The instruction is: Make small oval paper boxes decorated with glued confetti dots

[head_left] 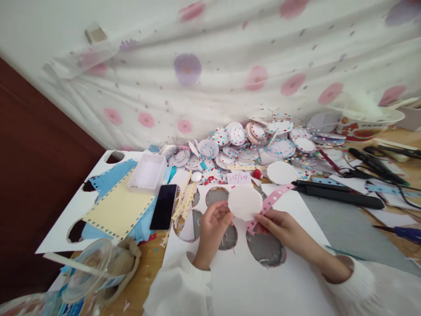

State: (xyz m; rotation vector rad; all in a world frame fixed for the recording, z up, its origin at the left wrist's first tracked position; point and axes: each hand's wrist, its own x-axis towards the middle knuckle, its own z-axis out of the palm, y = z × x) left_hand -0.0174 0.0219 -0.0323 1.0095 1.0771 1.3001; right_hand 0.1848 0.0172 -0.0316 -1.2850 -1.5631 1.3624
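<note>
- Two hands share one white disc (245,202), held up just above the sheet (250,281) with round holes cut out of it.
- Left hand (212,230) has its fingers closed on the disc's left edge, seemingly to steady it.
- Right hand (279,228) pinches a pink punched strip (271,201) against the disc's right rim, so the strip lies along the edge.
- Finished dotted discs sit in a pile (250,145) at the back of the worktop, out of the way.
- Phone (163,206) and a small box (148,173) are parked off to the left.
</note>
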